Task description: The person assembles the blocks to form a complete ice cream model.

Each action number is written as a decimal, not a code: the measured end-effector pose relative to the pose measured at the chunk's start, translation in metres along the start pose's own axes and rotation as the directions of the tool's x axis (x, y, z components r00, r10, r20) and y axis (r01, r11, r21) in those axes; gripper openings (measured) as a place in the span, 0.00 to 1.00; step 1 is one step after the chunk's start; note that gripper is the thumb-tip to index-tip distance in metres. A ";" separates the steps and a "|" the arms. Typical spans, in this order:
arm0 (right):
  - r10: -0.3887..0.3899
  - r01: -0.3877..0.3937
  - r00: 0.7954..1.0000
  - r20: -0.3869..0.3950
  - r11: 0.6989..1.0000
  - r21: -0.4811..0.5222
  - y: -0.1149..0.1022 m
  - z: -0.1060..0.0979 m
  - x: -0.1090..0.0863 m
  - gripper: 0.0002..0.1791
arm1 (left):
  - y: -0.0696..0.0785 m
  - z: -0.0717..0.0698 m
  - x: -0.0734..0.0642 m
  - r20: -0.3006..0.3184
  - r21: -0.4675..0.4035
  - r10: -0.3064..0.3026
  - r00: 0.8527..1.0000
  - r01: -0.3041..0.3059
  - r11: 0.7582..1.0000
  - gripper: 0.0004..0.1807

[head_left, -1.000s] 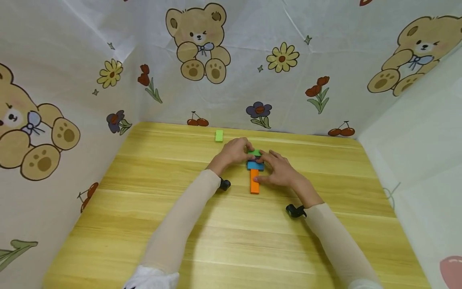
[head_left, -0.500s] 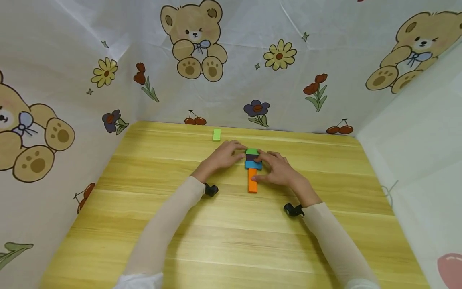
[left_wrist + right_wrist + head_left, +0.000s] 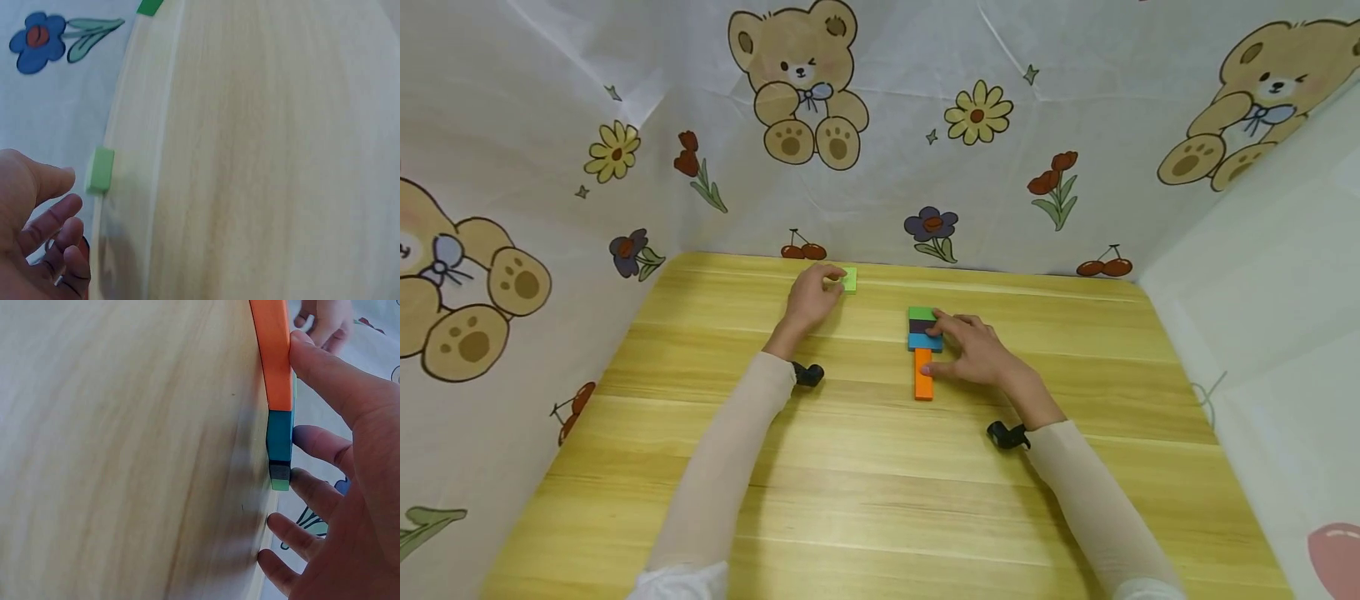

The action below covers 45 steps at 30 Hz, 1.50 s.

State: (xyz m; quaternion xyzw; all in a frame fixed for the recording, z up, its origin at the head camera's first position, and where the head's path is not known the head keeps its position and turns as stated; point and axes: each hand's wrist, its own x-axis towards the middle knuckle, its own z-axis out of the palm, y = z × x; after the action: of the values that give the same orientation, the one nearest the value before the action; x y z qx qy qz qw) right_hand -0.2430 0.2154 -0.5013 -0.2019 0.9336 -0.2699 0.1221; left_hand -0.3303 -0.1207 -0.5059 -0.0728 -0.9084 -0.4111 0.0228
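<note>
My left hand (image 3: 812, 300) is at a small light green block (image 3: 851, 281) near the table's back edge, thumb and index finger parted beside it. In the left wrist view, a gap shows between the fingertips and that light green block (image 3: 100, 170). Right of it lies a column of touching flat blocks: green (image 3: 921, 313) at the far end, dark purple (image 3: 917, 327), blue (image 3: 919, 342), then a long orange block (image 3: 923, 387) pointing toward me. My right hand (image 3: 981, 354) rests on this column with spread fingers, the thumb on the orange block (image 3: 274, 356).
The wood-grain table (image 3: 880, 492) meets a white cloth wall (image 3: 895, 100) with printed bears and flowers at its back; more white cloth stands at both sides. Small black devices (image 3: 809, 375) sit at both wrists.
My left hand has let go of the column's green end and moved left to the separate light green block. The right hand stays on the column.
</note>
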 end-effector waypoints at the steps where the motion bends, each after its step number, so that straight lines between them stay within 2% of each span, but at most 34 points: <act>1: -0.003 0.003 1.000 0.001 1.000 0.000 0.000 0.000 0.000 0.40 | -0.003 -0.001 0.000 0.000 -0.028 -0.012 1.000 0.012 1.000 0.18; 5: -0.004 0.004 1.000 0.007 1.000 0.002 0.000 0.000 0.000 0.40 | -0.014 0.001 0.003 -0.016 -0.089 -0.043 0.999 0.041 0.995 0.19; 10: 0.003 -0.003 1.000 0.006 1.000 0.005 0.001 0.000 0.001 0.40 | -0.015 0.010 0.008 -0.055 -0.125 -0.059 0.997 0.052 0.991 0.20; 17: 0.011 -0.011 1.000 0.007 1.000 0.009 0.001 0.000 0.001 0.40 | -0.005 0.020 0.011 -0.081 -0.028 -0.093 0.992 0.091 0.995 0.25; 22: 0.009 -0.009 1.000 0.004 1.000 0.003 0.001 -0.001 0.000 0.41 | 0.000 0.024 0.012 -0.112 0.015 -0.112 0.987 0.115 0.993 0.24; 34: 0.013 -0.013 1.000 -0.003 1.000 0.009 -0.002 -0.002 -0.001 0.41 | 0.005 0.026 0.014 -0.144 0.004 -0.150 0.978 0.152 0.988 0.20; 45: 0.009 -0.009 1.000 -0.004 1.000 0.008 0.000 -0.002 0.000 0.42 | 0.021 0.032 0.018 -0.142 -0.012 -0.184 0.973 0.184 0.983 0.15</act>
State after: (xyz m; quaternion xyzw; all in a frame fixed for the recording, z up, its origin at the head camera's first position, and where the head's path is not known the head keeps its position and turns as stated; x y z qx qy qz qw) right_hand -0.2438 0.2156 -0.4999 -0.1965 0.9337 -0.2733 0.1223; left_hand -0.3446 -0.0805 -0.5098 0.0410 -0.9074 -0.4153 0.0493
